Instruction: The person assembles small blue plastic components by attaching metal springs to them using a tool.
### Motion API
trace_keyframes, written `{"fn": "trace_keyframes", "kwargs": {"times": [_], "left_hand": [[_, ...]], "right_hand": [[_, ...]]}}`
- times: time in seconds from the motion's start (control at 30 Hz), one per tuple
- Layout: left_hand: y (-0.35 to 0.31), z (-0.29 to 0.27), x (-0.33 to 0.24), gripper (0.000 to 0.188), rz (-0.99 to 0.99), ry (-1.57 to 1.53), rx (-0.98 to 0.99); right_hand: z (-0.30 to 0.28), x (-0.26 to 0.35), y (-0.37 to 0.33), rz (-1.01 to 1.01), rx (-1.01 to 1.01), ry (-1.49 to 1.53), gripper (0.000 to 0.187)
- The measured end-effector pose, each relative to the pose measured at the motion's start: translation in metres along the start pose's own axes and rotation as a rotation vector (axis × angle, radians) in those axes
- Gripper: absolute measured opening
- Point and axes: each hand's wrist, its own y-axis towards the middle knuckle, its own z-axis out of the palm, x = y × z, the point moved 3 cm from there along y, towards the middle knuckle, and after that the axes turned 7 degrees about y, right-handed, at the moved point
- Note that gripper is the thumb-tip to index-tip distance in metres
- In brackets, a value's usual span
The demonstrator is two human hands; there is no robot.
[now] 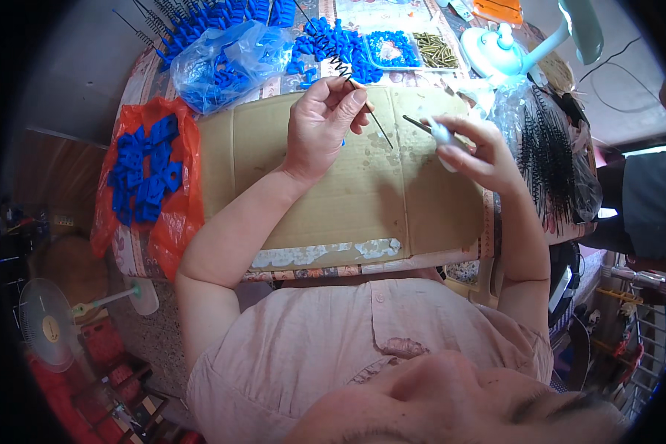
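My left hand (325, 122) is closed, with thumb and fingers pinching a thin black rod with a spring-like coil (340, 65). The rod's straight end slants down to the right over the cardboard sheet (311, 207). Its coiled part reaches up over the blue plastic pieces. To the right, my right hand (485, 155) is closed around a small white object that looks like a squeeze bottle (442, 135). A short dark tip or stick (416, 123) juts from beside it toward the rod, apart from it. Part of the white object is hidden by my fingers.
An orange bag (189, 159) of blue blocks lies left. At the back stand a clear bag (229, 63) of blue parts, a tray (388, 52) of small blue pieces, brass-coloured pins (435, 50) and a pale lamp (496, 48). Black coiled rods (547, 159) lie right.
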Motion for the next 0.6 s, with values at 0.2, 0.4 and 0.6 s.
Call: {"fn": "trace_keyframes", "kwargs": {"times": [0.2, 0.4, 0.6], "left_hand": [[-0.001, 0.001, 0.000, 0.014, 0.004, -0.018, -0.019], [-0.003, 0.000, 0.000, 0.011, -0.004, 0.017, 0.000], [-0.003, 0.001, -0.001, 0.010, 0.003, 0.026, 0.019]], "right_hand": [[0.008, 0.007, -0.002, 0.039, 0.157, -0.048, 0.034], [0.013, 0.008, -0.003, 0.084, 0.203, -0.087, 0.031], [0.015, 0.004, -0.002, 0.072, 0.208, -0.130, 0.027]]}}
